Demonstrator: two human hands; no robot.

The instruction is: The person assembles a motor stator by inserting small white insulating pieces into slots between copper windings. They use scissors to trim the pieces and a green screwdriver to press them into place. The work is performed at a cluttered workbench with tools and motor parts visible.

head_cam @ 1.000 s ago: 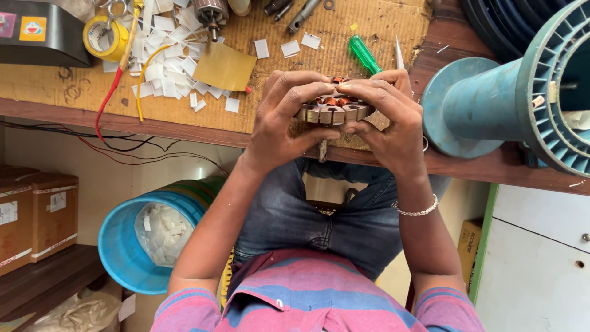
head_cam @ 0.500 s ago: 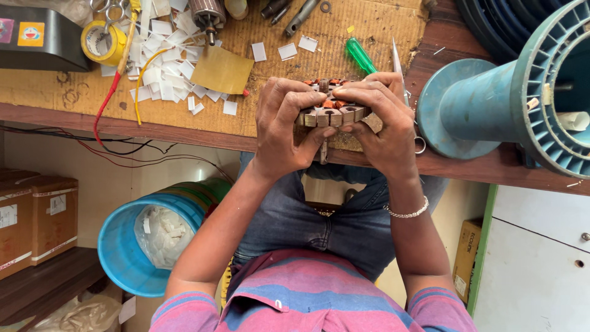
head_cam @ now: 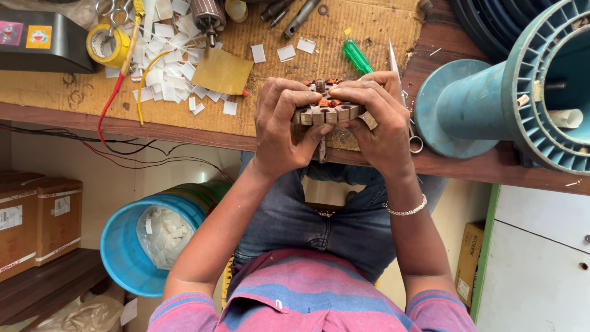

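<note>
Two bare hands, left hand (head_cam: 284, 129) and right hand (head_cam: 380, 123), are gripping a slotted motor armature (head_cam: 329, 110) from both sides, fingers pressing its top. Nearby are lying a green screwdriver (head_cam: 356, 56) and a teal spool (head_cam: 491, 104).

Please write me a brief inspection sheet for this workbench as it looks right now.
Surface: wooden bench with a worn board on top.
Job's things: slotted motor armature with copper windings, held at the bench edge.
Clutter: white paper slips, yellow tape roll, tan sheet, green-handled screwdriver, scissors, a second armature.
Grippers: left hand and right hand both clasp the armature, fingers over its top.
Cables: red wire and yellow wire on the board; dark wires under the bench.
Surroundings: large teal spool, blue bucket, cardboard boxes.
</note>
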